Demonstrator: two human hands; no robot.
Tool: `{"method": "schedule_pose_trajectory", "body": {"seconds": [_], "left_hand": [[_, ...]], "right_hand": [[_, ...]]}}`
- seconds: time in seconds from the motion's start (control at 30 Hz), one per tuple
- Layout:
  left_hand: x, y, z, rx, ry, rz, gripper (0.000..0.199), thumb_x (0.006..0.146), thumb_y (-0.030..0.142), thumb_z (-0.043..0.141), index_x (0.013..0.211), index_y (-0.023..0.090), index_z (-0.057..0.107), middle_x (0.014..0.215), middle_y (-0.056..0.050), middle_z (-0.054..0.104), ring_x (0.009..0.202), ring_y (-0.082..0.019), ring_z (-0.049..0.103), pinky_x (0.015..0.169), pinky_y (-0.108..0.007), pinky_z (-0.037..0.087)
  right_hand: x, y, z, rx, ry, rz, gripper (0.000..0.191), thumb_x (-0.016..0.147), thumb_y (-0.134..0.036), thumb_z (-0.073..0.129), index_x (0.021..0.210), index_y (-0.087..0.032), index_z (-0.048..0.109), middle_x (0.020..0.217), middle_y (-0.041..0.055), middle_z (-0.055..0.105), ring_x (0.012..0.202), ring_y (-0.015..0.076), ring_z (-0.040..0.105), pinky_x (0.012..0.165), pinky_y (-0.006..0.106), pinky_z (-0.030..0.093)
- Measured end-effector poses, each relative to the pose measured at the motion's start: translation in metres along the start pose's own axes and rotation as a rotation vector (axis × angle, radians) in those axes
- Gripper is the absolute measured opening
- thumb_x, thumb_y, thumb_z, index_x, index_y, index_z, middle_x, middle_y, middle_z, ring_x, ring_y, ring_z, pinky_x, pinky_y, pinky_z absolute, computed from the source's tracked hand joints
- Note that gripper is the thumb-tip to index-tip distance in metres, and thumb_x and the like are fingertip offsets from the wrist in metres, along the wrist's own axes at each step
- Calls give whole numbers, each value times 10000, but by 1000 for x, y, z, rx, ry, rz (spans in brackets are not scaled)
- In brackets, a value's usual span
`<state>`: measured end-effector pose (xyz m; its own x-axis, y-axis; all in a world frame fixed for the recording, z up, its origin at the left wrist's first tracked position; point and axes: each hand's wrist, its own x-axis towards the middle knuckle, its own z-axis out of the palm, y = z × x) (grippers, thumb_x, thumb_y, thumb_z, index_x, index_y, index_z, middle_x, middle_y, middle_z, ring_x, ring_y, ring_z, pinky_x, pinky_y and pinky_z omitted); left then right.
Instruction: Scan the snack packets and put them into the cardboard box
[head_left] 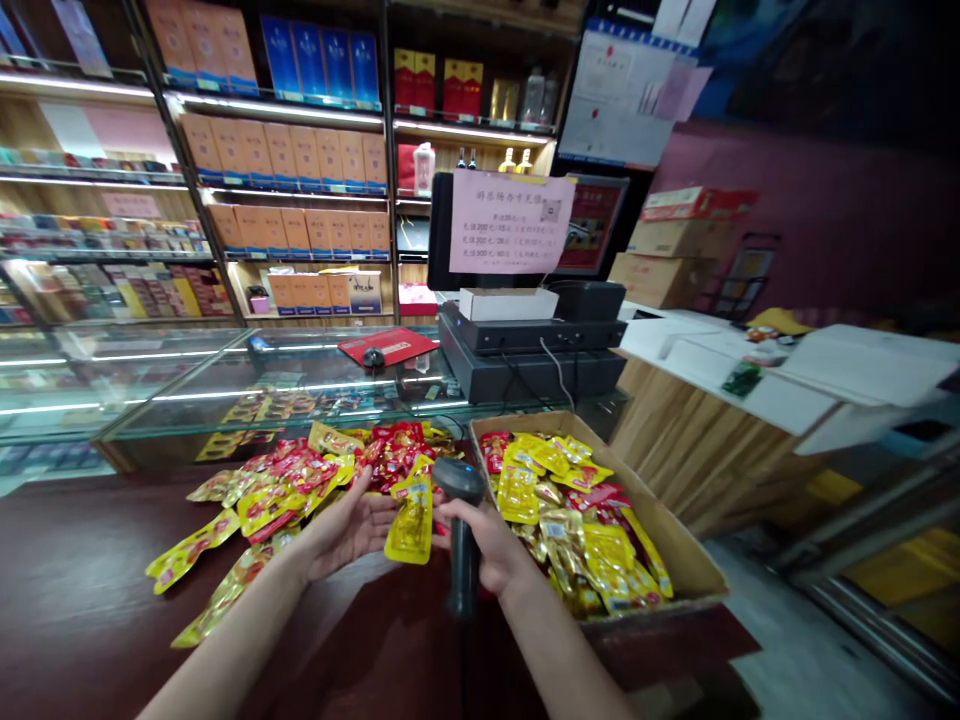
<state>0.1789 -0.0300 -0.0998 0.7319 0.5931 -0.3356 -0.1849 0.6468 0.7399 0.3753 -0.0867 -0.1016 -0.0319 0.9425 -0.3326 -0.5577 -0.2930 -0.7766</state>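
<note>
Firstly, the left hand [345, 535] has its fingers extended to a yellow packet [411, 515], thumb standing clear of it; whether they pinch it cannot be told. The packet is tilted slightly, between the hands, in front of the heap. The right hand [491, 545] has its fingers wrapped around a black scanner [459, 485], whose head is just beside the packet. The scanner stands between that packet and an open cardboard box [690, 555] filled with yellow, gold and red packets. Loose packets [296, 480] are heaped on the bench [67, 560] beyond the left hand, some lying near the left forearm. Farther out, a glass case [180, 400] carries a red mat [405, 347] and a black mouse [373, 357]. A monitor [439, 230] bearing a pink notice [510, 225] obstructs part of the shelving behind; orange boxes [277, 155] stand to its left, cartons [664, 275] to its right
</note>
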Motion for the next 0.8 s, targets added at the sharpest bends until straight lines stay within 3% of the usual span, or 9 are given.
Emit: {"method": "schedule_pose_trajectory", "body": {"seconds": [0.1,0.27,0.43,0.6,0.67,0.8], "left_hand": [[1,19,12,-71,-133,-98,811,757,726,356,1097,31,598,1113,-234,620,1081,-301,576,955,-366,408],[28,39,47,-44,-218,-184,895,732,768,301,1121,8,569,1133,-253,599,1100,-311,560,962,-364,396],[74,42,97,-14,-365,-252,959,727,780,277,1179,-34,507,1181,-278,561,1114,-319,547,1001,-382,349],[132,29,146,25,-455,-329,993,716,795,253,1200,-42,480,1156,-276,575,1098,-312,556,1003,-381,340],[155,24,162,58,-443,-350,994,712,798,256,1219,-31,465,1163,-266,573,1102,-308,551,992,-376,348],[192,18,183,164,-206,-323,1024,697,814,233,1307,4,371,1240,-259,518,1150,-306,510,958,-382,373]], "right_hand": [[-11,-17,-6,34,-36,16,221,582,-193,716,776,-163,614,569,-44,522,584,109,537,676,280,479],[-33,-53,-27,64,-16,-20,195,611,-172,704,788,-159,625,681,9,607,718,150,613,724,304,505],[-57,-89,-69,50,89,-134,238,619,-168,709,844,-154,630,775,27,649,781,161,635,765,332,525],[-81,-117,-113,107,172,-199,213,635,-153,688,832,-147,607,812,47,668,777,162,647,761,331,532],[-87,-128,-130,131,200,-204,177,647,-142,663,814,-147,603,751,35,658,719,149,639,728,318,535],[-91,-142,-162,165,418,-210,100,676,-140,612,775,-145,605,688,22,636,664,128,618,657,255,519]]}}
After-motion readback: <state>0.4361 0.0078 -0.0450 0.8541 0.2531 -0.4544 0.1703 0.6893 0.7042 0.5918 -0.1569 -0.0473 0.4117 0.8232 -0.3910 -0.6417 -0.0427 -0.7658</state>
